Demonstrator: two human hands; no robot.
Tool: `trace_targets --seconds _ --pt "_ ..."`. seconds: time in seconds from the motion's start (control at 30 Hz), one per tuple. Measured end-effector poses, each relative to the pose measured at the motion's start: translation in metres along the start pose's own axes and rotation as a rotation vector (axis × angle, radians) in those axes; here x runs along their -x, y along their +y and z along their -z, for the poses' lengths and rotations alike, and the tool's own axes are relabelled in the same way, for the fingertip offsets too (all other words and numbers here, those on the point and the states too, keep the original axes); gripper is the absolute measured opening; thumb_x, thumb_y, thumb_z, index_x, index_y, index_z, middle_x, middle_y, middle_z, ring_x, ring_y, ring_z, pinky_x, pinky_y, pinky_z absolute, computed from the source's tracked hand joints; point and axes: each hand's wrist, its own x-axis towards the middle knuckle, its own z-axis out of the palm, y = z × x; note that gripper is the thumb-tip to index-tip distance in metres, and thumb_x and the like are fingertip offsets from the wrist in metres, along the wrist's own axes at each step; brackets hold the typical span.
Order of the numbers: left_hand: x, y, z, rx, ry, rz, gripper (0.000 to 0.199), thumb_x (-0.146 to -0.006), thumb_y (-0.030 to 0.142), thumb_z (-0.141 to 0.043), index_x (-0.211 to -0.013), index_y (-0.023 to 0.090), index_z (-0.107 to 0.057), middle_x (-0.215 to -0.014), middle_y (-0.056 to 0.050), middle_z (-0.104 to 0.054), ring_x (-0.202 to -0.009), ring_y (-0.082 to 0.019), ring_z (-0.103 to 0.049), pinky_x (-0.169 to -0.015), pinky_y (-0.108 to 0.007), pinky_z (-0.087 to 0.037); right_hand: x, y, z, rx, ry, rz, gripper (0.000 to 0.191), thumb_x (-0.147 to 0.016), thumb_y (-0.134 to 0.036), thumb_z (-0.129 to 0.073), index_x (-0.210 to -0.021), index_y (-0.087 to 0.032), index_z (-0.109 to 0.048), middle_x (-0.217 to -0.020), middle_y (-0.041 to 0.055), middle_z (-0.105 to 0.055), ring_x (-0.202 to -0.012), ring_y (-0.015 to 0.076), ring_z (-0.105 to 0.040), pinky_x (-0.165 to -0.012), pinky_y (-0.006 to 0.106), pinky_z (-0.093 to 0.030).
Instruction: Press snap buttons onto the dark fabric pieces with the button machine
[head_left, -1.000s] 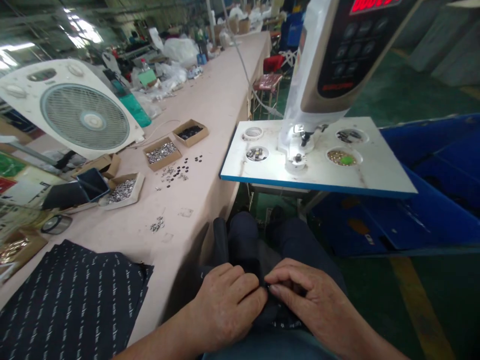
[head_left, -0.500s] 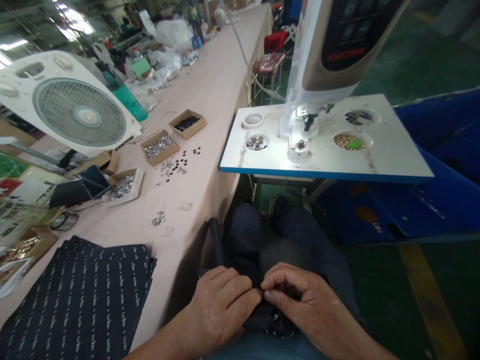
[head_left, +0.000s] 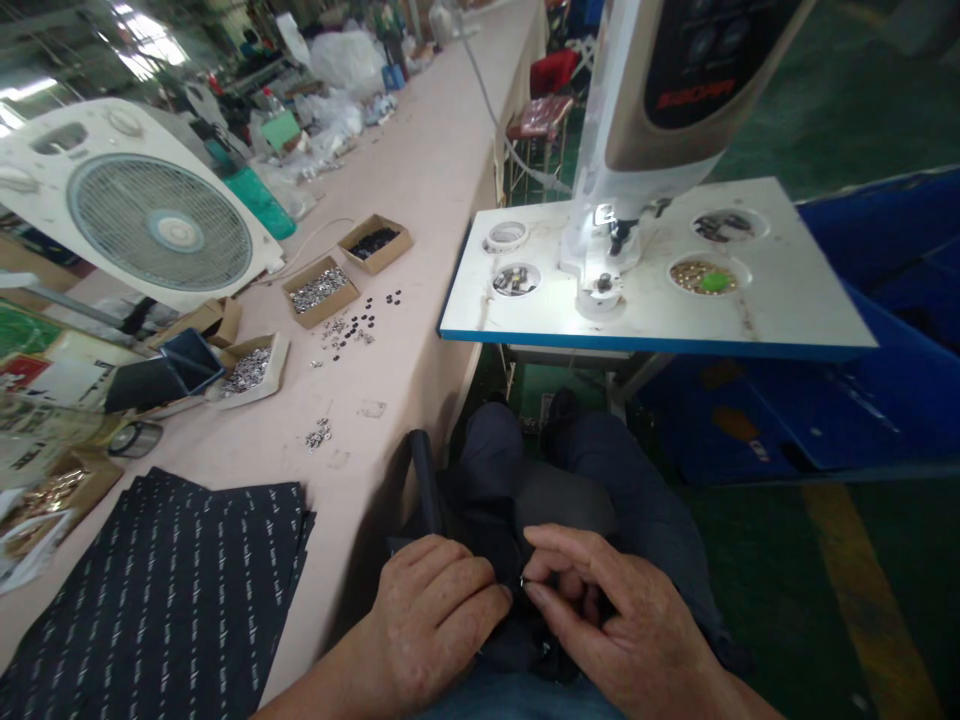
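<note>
Dark fabric (head_left: 480, 510) lies across the lap. My left hand (head_left: 442, 615) is closed on the fabric, its fingers curled together over it. Close by on the right, my right hand (head_left: 607, 605) pinches a tiny shiny piece (head_left: 522, 582) between thumb and index finger, at the fabric. The two hands' fingertips are a small gap apart. Part of the fabric is hidden beneath both hands.
Ahead stands a snap machine (head_left: 600, 240) on a white table (head_left: 555, 315). Along the left table (head_left: 390, 360) are a fan (head_left: 161, 220), boxes of metal parts (head_left: 319, 290), loose snaps (head_left: 319, 434) and patterned dark cloth (head_left: 172, 590). Blue bins (head_left: 787, 410) are at right.
My left hand has shifted slightly left, and the gap between the fingertips is wider. The right hand's index finger has lifted a little from the thumb.
</note>
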Motion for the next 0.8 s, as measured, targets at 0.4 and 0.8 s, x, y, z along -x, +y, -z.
trace_targets --seconds 0.4,0.8 --pt "-0.0015 0.0009 -0.0016 0.030 -0.004 0.020 0.023 -0.099 0.015 -0.041 -0.103 0.012 -0.064 -0.089 -0.009 -0.069 -0.079 -0.019 -0.063 -0.068 -0.033 -0.051 0.0018 0.0027 -0.0005 0.132 -0.086 0.172 0.040 -0.092 -0.007 -0.054 -0.128 -0.024 -0.054 -0.092 -0.0005 -0.077 -0.075 0.0133 -0.075 -0.070 0.023 -0.059" --pt "0.0014 0.0004 -0.0072 0.064 -0.002 0.051 0.023 -0.096 0.014 -0.041 -0.104 0.013 -0.062 -0.090 -0.009 -0.069 -0.077 -0.018 -0.062 -0.068 -0.032 -0.049 0.0028 0.0044 -0.0010 0.216 -0.158 0.186 0.038 -0.096 -0.009 -0.050 -0.131 -0.023 -0.052 -0.097 0.0027 -0.077 -0.077 0.0168 -0.075 -0.069 0.029 -0.060"
